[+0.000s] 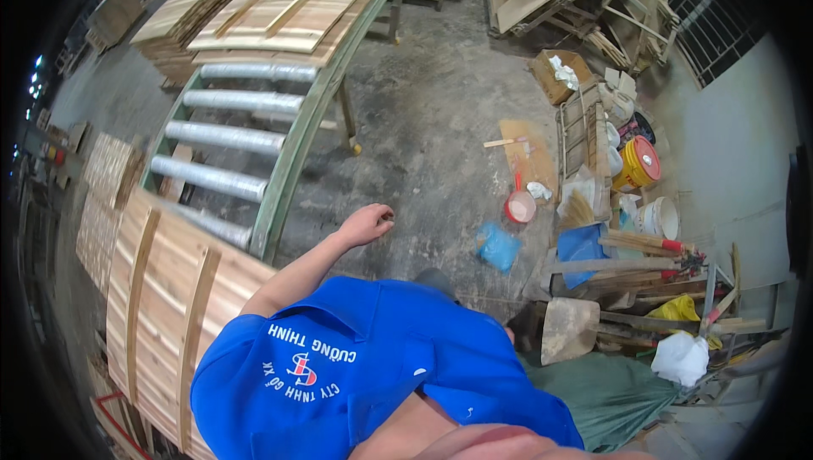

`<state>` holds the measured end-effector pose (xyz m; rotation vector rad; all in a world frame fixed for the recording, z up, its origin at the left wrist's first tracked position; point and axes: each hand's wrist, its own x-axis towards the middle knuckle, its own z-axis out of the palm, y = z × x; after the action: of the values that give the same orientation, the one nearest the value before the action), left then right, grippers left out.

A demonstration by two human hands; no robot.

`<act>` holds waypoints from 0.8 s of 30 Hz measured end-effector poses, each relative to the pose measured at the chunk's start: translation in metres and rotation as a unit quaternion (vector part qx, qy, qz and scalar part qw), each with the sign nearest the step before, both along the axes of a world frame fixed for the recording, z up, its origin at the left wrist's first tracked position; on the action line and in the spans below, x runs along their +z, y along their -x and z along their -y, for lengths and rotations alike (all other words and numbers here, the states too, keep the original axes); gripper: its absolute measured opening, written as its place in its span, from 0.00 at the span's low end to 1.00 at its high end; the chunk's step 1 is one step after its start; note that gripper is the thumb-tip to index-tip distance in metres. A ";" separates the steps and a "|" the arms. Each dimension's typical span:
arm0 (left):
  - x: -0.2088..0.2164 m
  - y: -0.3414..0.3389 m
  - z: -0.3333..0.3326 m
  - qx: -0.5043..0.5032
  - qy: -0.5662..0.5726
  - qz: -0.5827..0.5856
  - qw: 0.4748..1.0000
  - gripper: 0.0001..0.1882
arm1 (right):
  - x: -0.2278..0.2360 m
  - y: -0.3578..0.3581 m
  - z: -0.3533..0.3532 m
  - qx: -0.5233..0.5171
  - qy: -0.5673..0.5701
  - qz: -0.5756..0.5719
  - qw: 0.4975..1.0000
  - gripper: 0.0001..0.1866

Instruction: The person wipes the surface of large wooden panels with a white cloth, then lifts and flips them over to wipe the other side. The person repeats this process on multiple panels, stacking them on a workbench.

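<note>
My left hand [368, 224] hangs over the concrete floor [423, 104], just right of the green rail [296, 146] of a roller conveyor. Its fingers are loosely curled with a gap at the thumb, and nothing shows in them. Close behind the left arm lies a wooden panel [161, 290] with two battens across it. Another battened panel [279, 15] rests farther along the rollers [224, 138]. My right hand is not visible; the blue shirt fills the lower middle.
On the floor to the right are a red long-handled pan [519, 206], a blue plastic sheet [497, 246] and cardboard [527, 151]. Beyond them stand a yellow bucket [635, 165], a carton [555, 79] and brooms [644, 244]. Stacked panels [182, 15] stand at far left.
</note>
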<state>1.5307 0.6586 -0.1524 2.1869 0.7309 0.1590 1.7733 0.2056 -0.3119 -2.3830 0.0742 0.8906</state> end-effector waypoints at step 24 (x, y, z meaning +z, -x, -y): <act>-0.015 -0.064 -0.460 0.643 0.079 0.238 0.724 0.16 | 0.081 -0.344 -0.883 0.101 -0.386 -0.257 0.880 0.07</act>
<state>1.5947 1.1188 -0.1673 1.0010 1.7166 1.2407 2.1173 1.0883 -0.2313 -1.3919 -0.2818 1.3294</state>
